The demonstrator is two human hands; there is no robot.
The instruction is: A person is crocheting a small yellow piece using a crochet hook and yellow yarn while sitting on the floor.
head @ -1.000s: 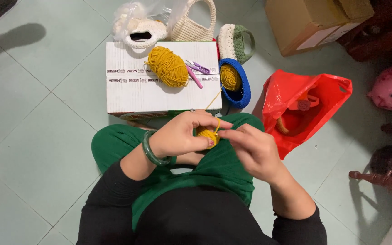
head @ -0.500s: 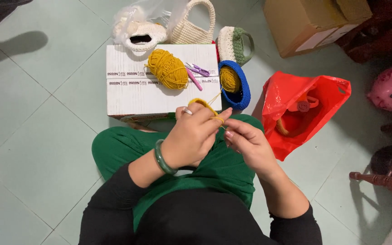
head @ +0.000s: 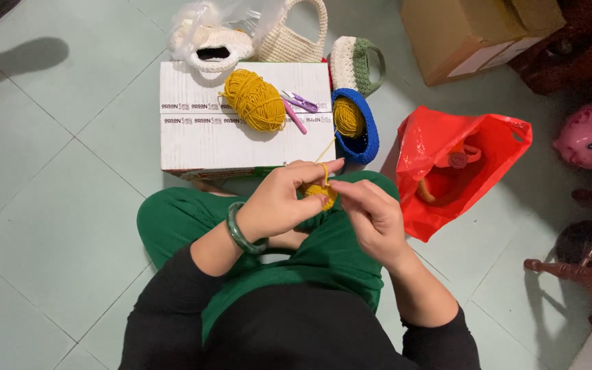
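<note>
The left hand and the right hand meet over the lap, both pinched narrowly on a small yellow crochet piece held between their fingertips. From the piece a yellow yarn strand runs up and away from the grip, slanting toward the blue crocheted bowl, which holds a small yellow yarn ball. Beyond the grip stands a white cardboard box bearing a larger yellow yarn ball, a pink crochet hook and purple thread snips. To the right of the grip lies an open red plastic bag with something orange inside.
</note>
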